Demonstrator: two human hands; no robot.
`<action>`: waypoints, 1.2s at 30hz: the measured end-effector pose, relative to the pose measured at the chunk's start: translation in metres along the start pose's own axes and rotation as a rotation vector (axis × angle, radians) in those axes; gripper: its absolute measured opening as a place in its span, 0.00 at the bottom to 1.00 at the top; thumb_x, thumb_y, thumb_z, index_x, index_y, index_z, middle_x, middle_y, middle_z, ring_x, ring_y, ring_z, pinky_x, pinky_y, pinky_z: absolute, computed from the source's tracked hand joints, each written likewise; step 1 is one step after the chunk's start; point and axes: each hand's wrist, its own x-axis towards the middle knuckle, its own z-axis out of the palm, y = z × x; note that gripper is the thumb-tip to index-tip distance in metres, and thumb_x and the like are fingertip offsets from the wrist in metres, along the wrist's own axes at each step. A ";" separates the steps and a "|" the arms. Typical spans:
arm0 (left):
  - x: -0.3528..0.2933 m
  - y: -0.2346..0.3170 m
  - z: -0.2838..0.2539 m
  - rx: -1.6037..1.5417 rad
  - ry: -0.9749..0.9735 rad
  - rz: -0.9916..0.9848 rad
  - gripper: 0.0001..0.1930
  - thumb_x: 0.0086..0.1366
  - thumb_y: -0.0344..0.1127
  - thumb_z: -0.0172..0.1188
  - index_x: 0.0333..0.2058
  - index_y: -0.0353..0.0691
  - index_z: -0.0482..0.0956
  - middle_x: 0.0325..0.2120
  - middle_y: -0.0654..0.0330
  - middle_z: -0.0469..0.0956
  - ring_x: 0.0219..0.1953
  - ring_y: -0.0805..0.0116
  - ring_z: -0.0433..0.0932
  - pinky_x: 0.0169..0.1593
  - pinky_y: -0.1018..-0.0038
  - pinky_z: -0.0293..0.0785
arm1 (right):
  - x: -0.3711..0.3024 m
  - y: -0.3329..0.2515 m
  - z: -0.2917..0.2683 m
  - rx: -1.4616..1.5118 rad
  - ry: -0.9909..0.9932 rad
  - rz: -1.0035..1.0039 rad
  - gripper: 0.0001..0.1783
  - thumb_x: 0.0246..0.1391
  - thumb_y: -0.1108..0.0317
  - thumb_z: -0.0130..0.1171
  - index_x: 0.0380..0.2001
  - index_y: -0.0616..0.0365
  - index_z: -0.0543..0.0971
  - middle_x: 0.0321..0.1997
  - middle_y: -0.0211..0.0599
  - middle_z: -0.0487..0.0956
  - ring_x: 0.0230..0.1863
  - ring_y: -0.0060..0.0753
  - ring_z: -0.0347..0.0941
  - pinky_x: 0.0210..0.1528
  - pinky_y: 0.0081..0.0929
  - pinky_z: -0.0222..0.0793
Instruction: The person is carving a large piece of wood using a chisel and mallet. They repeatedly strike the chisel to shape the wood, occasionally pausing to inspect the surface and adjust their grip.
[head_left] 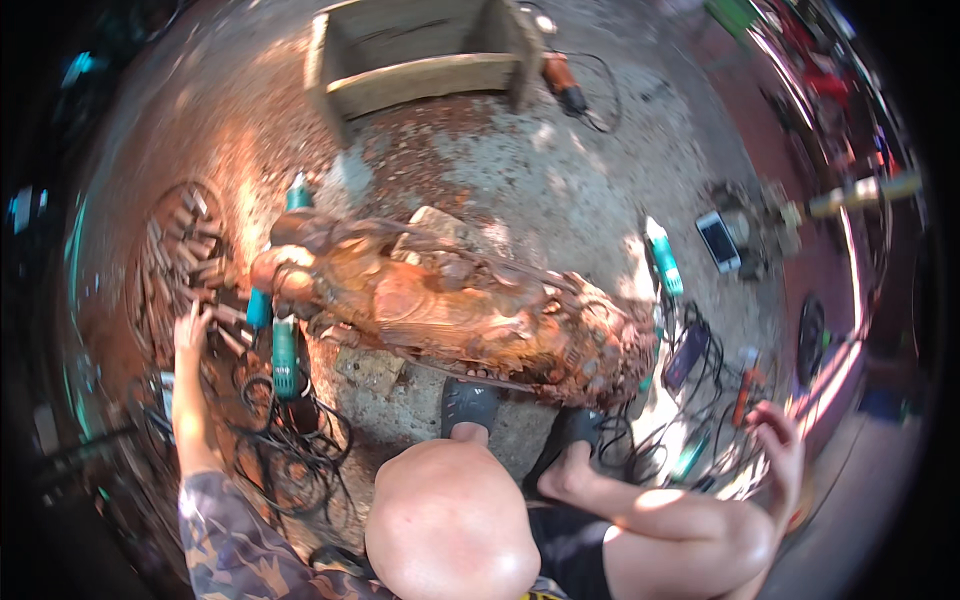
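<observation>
A carved reddish-brown wooden figure [440, 305] lies crosswise in front of me, resting on blocks. My left hand [191, 326] reaches out to the far left, fingers apart, at the near edge of a pile of wood-carving chisels [180, 250]. Whether its fingertips touch a chisel I cannot make out. My right hand [779, 436] is raised at the lower right with loosely bent, separated fingers and nothing visible in them. Close beside it lies a red-orange hand tool [745, 394]. A green power tool [285, 362] stands between my left hand and the carving.
Black cords [290, 450] tangle at the lower left, and more cords lie at right. Another green power tool [663, 260] and a phone [718, 242] lie beyond the carving's right end. At the back are a wooden bench [425, 85] and an orange power tool [562, 82].
</observation>
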 end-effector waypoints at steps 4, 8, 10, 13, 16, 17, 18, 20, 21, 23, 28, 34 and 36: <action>-0.004 0.008 -0.027 -0.124 -0.049 -0.009 0.14 0.60 0.28 0.59 0.45 0.50 0.75 0.48 0.53 0.77 0.42 0.52 0.82 0.43 0.58 0.78 | -0.044 -0.035 -0.039 -0.204 0.247 -0.080 0.18 0.60 0.77 0.58 0.54 0.66 0.77 0.45 0.36 0.82 0.46 0.24 0.76 0.49 0.22 0.71; -0.011 0.024 -0.102 -0.615 0.331 -0.244 0.13 0.67 0.32 0.59 0.50 0.45 0.74 0.38 0.53 0.80 0.37 0.54 0.82 0.41 0.63 0.75 | -0.080 -0.056 0.005 -0.214 0.282 -0.266 0.17 0.59 0.79 0.56 0.52 0.69 0.78 0.46 0.40 0.80 0.46 0.28 0.76 0.49 0.24 0.71; -0.010 0.040 -0.156 -0.856 0.543 -0.418 0.14 0.71 0.37 0.59 0.52 0.41 0.73 0.32 0.55 0.80 0.34 0.64 0.79 0.40 0.67 0.74 | -0.084 -0.059 0.063 -0.046 0.178 -0.270 0.17 0.55 0.82 0.57 0.49 0.69 0.79 0.45 0.42 0.81 0.46 0.32 0.78 0.50 0.27 0.73; -0.022 0.091 -0.249 -1.204 0.751 -0.458 0.17 0.72 0.41 0.60 0.52 0.37 0.72 0.33 0.63 0.79 0.35 0.77 0.75 0.38 0.75 0.71 | -0.058 -0.052 0.183 0.244 -0.017 -0.282 0.11 0.54 0.78 0.62 0.42 0.64 0.85 0.41 0.41 0.86 0.45 0.31 0.82 0.48 0.27 0.77; -0.048 0.168 -0.345 -1.562 0.638 -0.226 0.16 0.72 0.37 0.59 0.54 0.39 0.71 0.36 0.63 0.79 0.37 0.75 0.77 0.42 0.77 0.73 | -0.051 -0.059 0.265 0.349 -0.325 -0.258 0.16 0.56 0.73 0.64 0.49 0.61 0.83 0.45 0.38 0.85 0.43 0.29 0.80 0.47 0.25 0.74; -0.058 0.200 -0.374 -1.716 0.548 -0.147 0.15 0.71 0.34 0.58 0.54 0.40 0.70 0.37 0.62 0.80 0.38 0.74 0.77 0.43 0.77 0.74 | -0.048 -0.063 0.280 0.383 -0.399 -0.329 0.19 0.57 0.73 0.64 0.53 0.60 0.81 0.49 0.37 0.84 0.48 0.29 0.78 0.49 0.25 0.73; -0.063 0.229 -0.401 -1.776 0.434 0.054 0.15 0.71 0.32 0.58 0.53 0.40 0.70 0.38 0.61 0.80 0.39 0.73 0.78 0.44 0.76 0.75 | -0.045 -0.067 0.289 0.398 -0.364 -0.422 0.22 0.57 0.72 0.64 0.56 0.60 0.79 0.53 0.38 0.83 0.50 0.30 0.77 0.50 0.26 0.73; -0.071 0.292 -0.445 -1.879 0.235 0.383 0.15 0.68 0.28 0.59 0.52 0.39 0.68 0.38 0.60 0.81 0.40 0.71 0.80 0.44 0.74 0.77 | -0.039 -0.071 0.287 0.333 -0.257 -0.607 0.27 0.58 0.72 0.64 0.62 0.60 0.74 0.59 0.41 0.78 0.57 0.35 0.74 0.53 0.28 0.74; -0.069 0.319 -0.463 -2.013 0.055 0.571 0.18 0.68 0.27 0.60 0.53 0.38 0.67 0.39 0.59 0.81 0.40 0.70 0.81 0.45 0.72 0.79 | -0.038 -0.071 0.281 0.328 -0.236 -0.600 0.28 0.58 0.72 0.64 0.62 0.60 0.74 0.58 0.42 0.78 0.56 0.37 0.75 0.54 0.29 0.73; -0.065 0.371 -0.487 -1.998 -0.200 0.735 0.20 0.68 0.29 0.62 0.55 0.39 0.66 0.40 0.58 0.80 0.38 0.71 0.82 0.39 0.73 0.81 | -0.035 -0.062 0.265 0.360 -0.249 -0.517 0.28 0.58 0.72 0.63 0.62 0.61 0.73 0.56 0.44 0.78 0.56 0.39 0.75 0.56 0.30 0.72; -0.052 0.453 -0.505 -1.579 -0.278 0.976 0.23 0.66 0.43 0.66 0.50 0.34 0.68 0.24 0.55 0.82 0.31 0.65 0.85 0.31 0.70 0.78 | -0.048 -0.010 0.229 0.430 -0.176 -0.185 0.08 0.64 0.77 0.53 0.39 0.72 0.80 0.30 0.37 0.77 0.30 0.25 0.74 0.35 0.24 0.71; -0.049 0.477 -0.477 -1.419 0.448 1.033 0.18 0.60 0.38 0.63 0.45 0.41 0.70 0.29 0.56 0.73 0.31 0.52 0.78 0.34 0.62 0.78 | -0.035 0.033 0.213 0.809 0.034 -0.038 0.17 0.70 0.66 0.50 0.51 0.72 0.73 0.21 0.29 0.67 0.27 0.22 0.64 0.38 0.24 0.66; -0.042 0.472 -0.466 -1.197 0.526 1.109 0.16 0.58 0.37 0.60 0.45 0.43 0.71 0.28 0.60 0.71 0.32 0.59 0.77 0.31 0.69 0.79 | -0.025 0.033 0.216 0.894 -0.016 -0.110 0.22 0.70 0.65 0.52 0.58 0.73 0.70 0.20 0.25 0.64 0.27 0.20 0.61 0.41 0.22 0.65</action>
